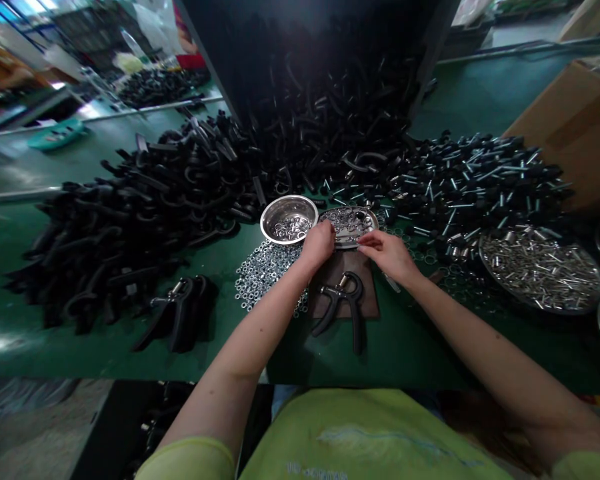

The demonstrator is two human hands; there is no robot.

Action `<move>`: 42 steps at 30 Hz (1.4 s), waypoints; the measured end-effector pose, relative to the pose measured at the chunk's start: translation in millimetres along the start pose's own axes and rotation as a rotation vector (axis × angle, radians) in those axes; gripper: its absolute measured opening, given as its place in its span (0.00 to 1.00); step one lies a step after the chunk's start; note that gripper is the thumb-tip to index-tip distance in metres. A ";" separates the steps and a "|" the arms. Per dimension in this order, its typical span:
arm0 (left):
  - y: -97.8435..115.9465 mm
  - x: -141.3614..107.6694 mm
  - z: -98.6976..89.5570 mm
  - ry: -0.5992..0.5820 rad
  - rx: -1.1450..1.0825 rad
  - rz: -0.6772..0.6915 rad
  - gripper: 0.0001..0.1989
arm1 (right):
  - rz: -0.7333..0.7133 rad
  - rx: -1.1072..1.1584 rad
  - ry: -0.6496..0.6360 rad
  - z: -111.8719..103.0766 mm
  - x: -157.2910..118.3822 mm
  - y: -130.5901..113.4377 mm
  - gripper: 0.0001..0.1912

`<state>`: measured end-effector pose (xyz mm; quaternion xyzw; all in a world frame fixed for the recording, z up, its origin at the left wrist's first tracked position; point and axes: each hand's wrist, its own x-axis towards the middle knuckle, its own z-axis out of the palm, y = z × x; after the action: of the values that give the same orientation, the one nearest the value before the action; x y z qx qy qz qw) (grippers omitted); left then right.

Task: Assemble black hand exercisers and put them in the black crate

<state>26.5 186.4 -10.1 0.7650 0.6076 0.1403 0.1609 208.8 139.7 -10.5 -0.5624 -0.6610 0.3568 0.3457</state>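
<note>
Your left hand (320, 241) was curled and your right hand (389, 255) half-closed at the metal tray (349, 247); I couldn't tell whether either pinched anything. The black handgrip (354, 307) lay nearer you, partly on the brown board (371, 297).

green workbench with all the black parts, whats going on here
A person is working with both bare hands at a small metal tray. The left hand is at its near left edge and the right hand at its near right, fingers close together; whether they hold anything is too small to tell. Just below, a black hand-clamp-shaped piece lies partly on a brown pad. Black parts are heaped to the left, and bolts to the right.
</note>
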 end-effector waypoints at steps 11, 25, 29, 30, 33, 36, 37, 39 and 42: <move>-8.4 -92.8 -20.3 -0.164 -1.056 -0.247 0.11 | -0.241 -0.292 -0.178 17.1 -31.7 -15.5 0.03; 4.2 -125.9 -2.7 -0.018 -0.417 0.136 0.05 | -0.120 -0.558 -0.394 20.4 -10.8 -33.4 0.02; 10.9 -122.7 6.6 -0.028 -0.364 0.121 0.05 | -0.124 -0.531 -0.321 9.8 -27.3 -29.9 0.10; 11.2 -122.3 8.2 -0.025 -0.368 0.119 0.05 | -0.125 -0.527 -0.272 2.6 -37.2 -26.1 0.12; 10.6 -122.4 10.4 -0.018 -0.386 0.134 0.05 | -0.086 -0.603 -0.109 -30.8 -79.3 -5.1 0.12; 9.4 -123.3 10.8 -0.018 -0.394 0.174 0.05 | 0.055 -0.846 0.042 -67.4 -131.3 25.1 0.16; 9.1 -123.5 11.0 -0.014 -0.391 0.185 0.05 | 0.119 -0.930 0.072 -76.3 -148.1 34.9 0.19; 8.6 -123.2 11.5 -0.004 -0.382 0.198 0.05 | 0.220 -1.020 0.109 -86.7 -176.3 50.5 0.23; 8.0 -120.4 11.3 -0.031 -0.393 0.173 0.06 | 0.326 -1.013 0.135 -87.2 -197.5 57.5 0.22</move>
<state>11.5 66.6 -19.3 0.7702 0.4981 0.2575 0.3039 337.6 -42.1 -26.9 -0.7758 -0.6308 0.0052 0.0131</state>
